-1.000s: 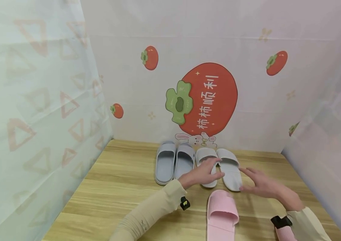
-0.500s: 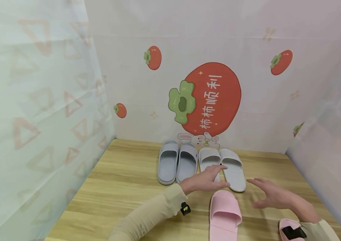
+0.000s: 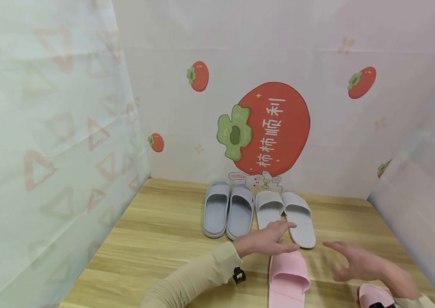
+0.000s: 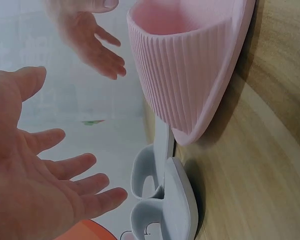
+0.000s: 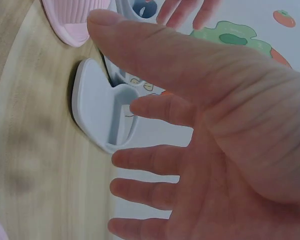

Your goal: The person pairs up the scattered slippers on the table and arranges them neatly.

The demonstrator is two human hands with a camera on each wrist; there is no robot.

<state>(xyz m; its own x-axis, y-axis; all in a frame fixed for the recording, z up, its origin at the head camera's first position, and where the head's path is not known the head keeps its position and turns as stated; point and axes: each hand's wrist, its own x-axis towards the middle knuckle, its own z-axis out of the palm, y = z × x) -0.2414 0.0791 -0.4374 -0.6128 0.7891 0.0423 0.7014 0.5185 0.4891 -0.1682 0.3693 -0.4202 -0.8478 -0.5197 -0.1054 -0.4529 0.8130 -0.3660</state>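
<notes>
Pink slipper is found just by the left hand, by which its toe is partly covered in the head view. This hand is held wide, with fingers spread and the thumb set well apart, and nothing is gripped by it. The right hand is likewise held wide and without load; between both hands a gap is left, perhaps suited to the breadth of a pair, though this is only supposed. Near the right hand, a second pink slipper is partly hidden behind the black wrist band. Beyond the hands, two light-grey slippers are placed side by side, their toes closer together than their heels. To their left, a darker grey pair is set close together. All these toes are pointed to the back wall, presumably for a tidy row, while the first pink one is laid nearer to the person on the wooden surface.
</notes>
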